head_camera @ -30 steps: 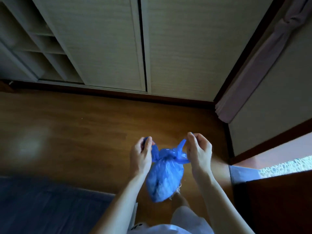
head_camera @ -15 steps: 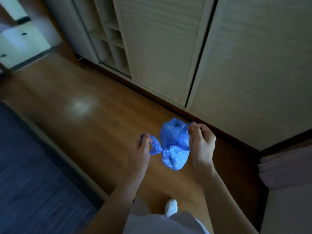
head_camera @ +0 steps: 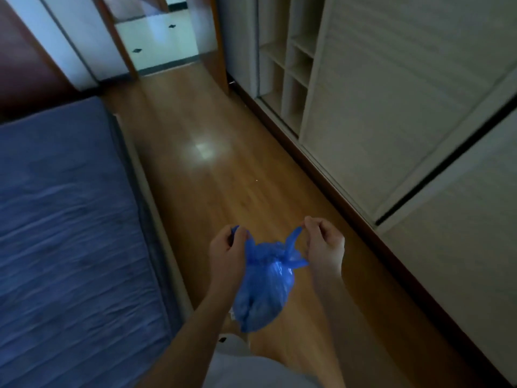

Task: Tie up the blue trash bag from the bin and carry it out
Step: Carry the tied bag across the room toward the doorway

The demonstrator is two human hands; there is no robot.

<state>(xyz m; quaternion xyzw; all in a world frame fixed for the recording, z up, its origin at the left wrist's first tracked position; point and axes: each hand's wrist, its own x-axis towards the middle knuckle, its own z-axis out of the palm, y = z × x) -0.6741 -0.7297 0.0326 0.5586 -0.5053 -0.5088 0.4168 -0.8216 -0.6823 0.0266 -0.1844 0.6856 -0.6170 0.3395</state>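
Note:
A small blue trash bag (head_camera: pixel 265 292) hangs in front of me at waist height, its neck gathered into a knot with two loose ends sticking out. My left hand (head_camera: pixel 227 254) pinches the left end of the bag's top. My right hand (head_camera: pixel 324 245) pinches the right end between thumb and fingertips. Both ends are pulled apart, and the bag's full body dangles below the hands above the wooden floor (head_camera: pixel 212 175). No bin is in view.
A bed with a blue cover (head_camera: pixel 64 225) fills the left side. A wardrobe with pale sliding doors (head_camera: pixel 386 116) and open shelves (head_camera: pixel 291 68) lines the right. A strip of floor runs between them to an open doorway (head_camera: pixel 159 37) at the top.
My view has swung left, from facing the wardrobe to looking down the aisle toward the doorway. The bag now hangs lower between my hands, with its two ends drawn apart.

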